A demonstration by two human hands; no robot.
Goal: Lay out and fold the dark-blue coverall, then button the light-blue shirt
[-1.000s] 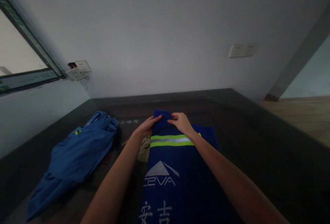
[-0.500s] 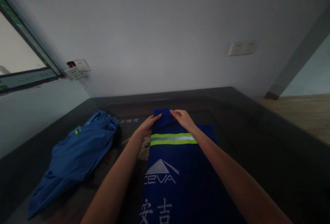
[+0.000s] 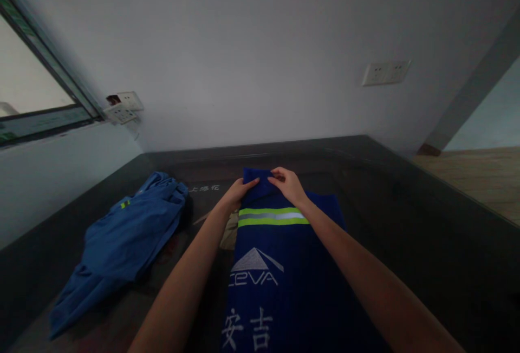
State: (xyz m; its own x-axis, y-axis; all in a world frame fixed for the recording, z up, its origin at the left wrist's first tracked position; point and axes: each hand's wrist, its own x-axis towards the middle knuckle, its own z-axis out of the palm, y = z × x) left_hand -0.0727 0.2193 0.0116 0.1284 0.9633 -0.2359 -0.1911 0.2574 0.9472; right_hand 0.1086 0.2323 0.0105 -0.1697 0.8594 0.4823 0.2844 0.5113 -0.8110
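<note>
A dark blue work jacket (image 3: 300, 266) lies folded lengthwise on the dark table, its printed side up. It carries a yellow-green and silver reflective band, a white pyramid logo with letters, and white characters below. At its far end the narrow collar part sits between my hands. My left hand (image 3: 236, 190) grips the collar's left edge, thumb on top and fingers underneath. My right hand (image 3: 286, 184) pinches the collar's right side between thumb and fingers. The fingers under the cloth are partly hidden.
A crumpled lighter blue garment (image 3: 125, 234) with a small reflective patch lies on the table (image 3: 390, 223) at the left. Behind the table rises a pale wall with a double socket (image 3: 387, 73). More sockets (image 3: 121, 108) hang near the window at the left.
My right hand has shifted slightly, its fingers drawing in over the collar. The collar's right edge is now more folded and tilted. The lighter garment stays put.
</note>
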